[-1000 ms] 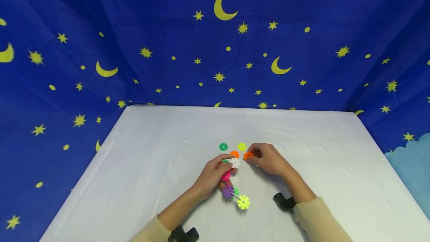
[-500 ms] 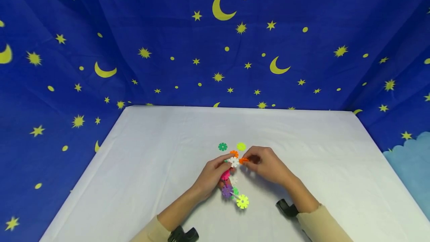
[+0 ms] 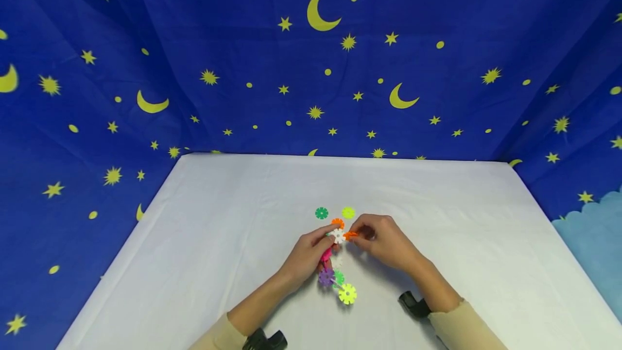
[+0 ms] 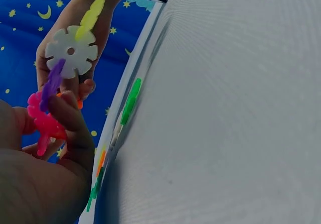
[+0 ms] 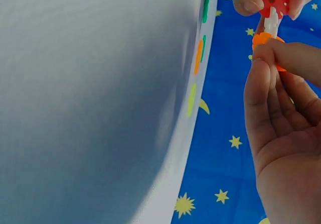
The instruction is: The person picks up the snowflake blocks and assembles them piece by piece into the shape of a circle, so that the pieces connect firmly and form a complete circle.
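My left hand (image 3: 303,258) holds a chain of notched, flower-shaped plastic discs over the table. A white disc (image 3: 338,236) is at its far end, and a red disc (image 5: 276,5) joins it in the right wrist view. Nearer my body come a pink disc (image 3: 326,254), a purple disc (image 3: 326,277) and a yellow disc (image 3: 347,294). Another white disc (image 4: 83,56) links purple and yellow in the left wrist view. Between thumb and fingertips, my right hand (image 3: 389,239) pinches an orange disc (image 3: 350,236) edge-on against the far white disc. The fingers partly hide where they meet.
Loose on the white table (image 3: 233,204) beyond the hands lie a dark green disc (image 3: 322,213), a yellow-green disc (image 3: 348,213) and an orange disc (image 3: 337,223). A light green disc (image 3: 339,278) lies below the chain. A patterned blue curtain (image 3: 272,58) surrounds the table.
My right hand has moved left and slightly nearer my body, bringing its orange disc from apart to against the white disc. My left hand keeps hold; the chain's near end has shifted slightly left.
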`<state>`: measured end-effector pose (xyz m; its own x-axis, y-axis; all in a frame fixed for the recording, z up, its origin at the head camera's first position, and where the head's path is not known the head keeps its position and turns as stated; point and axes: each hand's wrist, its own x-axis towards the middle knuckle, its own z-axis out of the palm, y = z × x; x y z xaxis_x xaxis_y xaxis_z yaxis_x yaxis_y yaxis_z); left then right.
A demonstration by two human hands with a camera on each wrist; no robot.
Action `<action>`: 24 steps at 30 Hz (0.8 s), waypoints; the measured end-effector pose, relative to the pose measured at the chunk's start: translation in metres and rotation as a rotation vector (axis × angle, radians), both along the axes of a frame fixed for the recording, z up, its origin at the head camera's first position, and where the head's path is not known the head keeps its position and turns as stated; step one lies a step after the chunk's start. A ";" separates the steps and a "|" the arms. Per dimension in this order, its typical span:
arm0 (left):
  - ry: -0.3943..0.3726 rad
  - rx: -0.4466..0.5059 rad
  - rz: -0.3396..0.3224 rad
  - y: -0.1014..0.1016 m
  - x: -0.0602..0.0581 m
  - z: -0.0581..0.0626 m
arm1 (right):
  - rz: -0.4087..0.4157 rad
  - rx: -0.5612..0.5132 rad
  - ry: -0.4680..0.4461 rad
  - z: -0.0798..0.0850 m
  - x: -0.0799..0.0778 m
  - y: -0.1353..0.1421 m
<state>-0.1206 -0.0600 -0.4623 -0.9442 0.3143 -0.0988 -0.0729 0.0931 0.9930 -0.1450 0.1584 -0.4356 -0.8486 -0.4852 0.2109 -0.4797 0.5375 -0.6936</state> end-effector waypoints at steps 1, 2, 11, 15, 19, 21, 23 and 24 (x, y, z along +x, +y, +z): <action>0.017 -0.016 0.002 0.000 0.000 -0.001 | -0.009 0.004 -0.004 0.000 0.000 0.000; 0.031 -0.024 0.001 -0.001 0.000 -0.001 | -0.015 0.006 -0.006 0.000 0.001 -0.001; 0.125 -0.100 -0.064 -0.005 -0.001 -0.002 | 0.021 -0.023 0.049 0.001 0.003 0.000; 0.116 -0.065 -0.101 -0.006 -0.001 -0.002 | 0.036 -0.022 0.070 0.001 0.003 -0.001; 0.081 -0.041 -0.129 -0.007 -0.001 -0.001 | 0.047 -0.002 0.092 -0.001 0.004 -0.003; 0.061 -0.030 -0.143 -0.007 0.000 0.000 | 0.049 0.006 0.106 -0.001 0.006 -0.004; 0.033 -0.004 -0.151 -0.008 0.000 0.000 | 0.046 0.013 0.114 -0.001 0.006 -0.006; 0.019 0.011 -0.150 -0.008 0.000 0.001 | 0.040 0.012 0.115 0.000 0.006 -0.006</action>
<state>-0.1208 -0.0676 -0.4614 -0.8884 0.4526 -0.0768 -0.0401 0.0903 0.9951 -0.1386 0.1521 -0.4359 -0.7990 -0.5216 0.2992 -0.5769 0.5243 -0.6263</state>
